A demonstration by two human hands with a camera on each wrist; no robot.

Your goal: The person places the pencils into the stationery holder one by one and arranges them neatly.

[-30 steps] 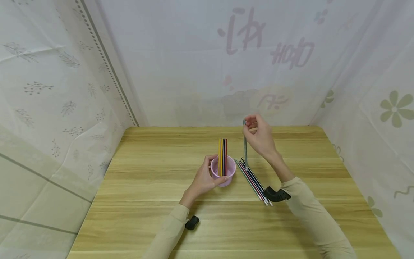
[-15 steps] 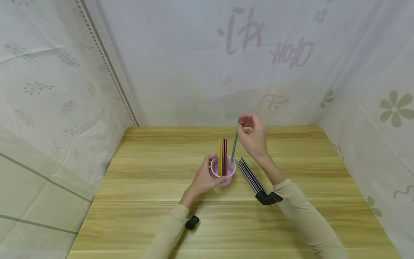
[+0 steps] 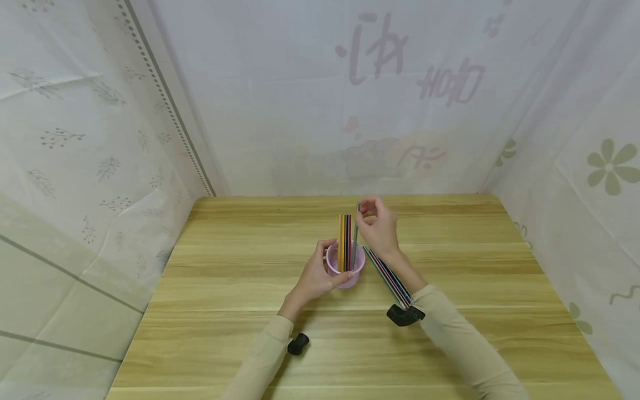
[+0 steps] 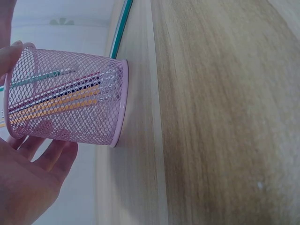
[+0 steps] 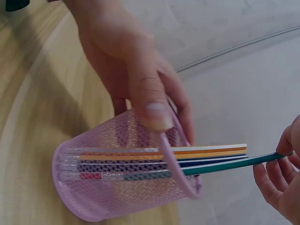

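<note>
My left hand [image 3: 315,278] grips a pink mesh pencil cup [image 4: 70,131], thumb over its rim and fingers round the far side. Upright inside lean several pencils [image 3: 345,239], yellow, dark blue and red, bunched together. Between thumb and fingertips, my right hand [image 3: 382,228] pinches the upper end of a green pencil [image 5: 225,166]. Its lower part is inside the cup, beside the red pencil, and shows through the mesh in both wrist views. The cup's base rests on the wooden table.
More pencils [image 3: 387,278], green, red and dark, lie slanted on the table [image 3: 225,333] right of the cup, partly under my right forearm. A black wrist device [image 3: 405,315] sits at my right cuff, another black device [image 3: 298,344] at my left. Patterned curtains [image 3: 280,111] hang behind the table.
My right hand has carried the green pencil left from above the loose pencils, then lowered it into the cup. The left hand and cup have stayed put.
</note>
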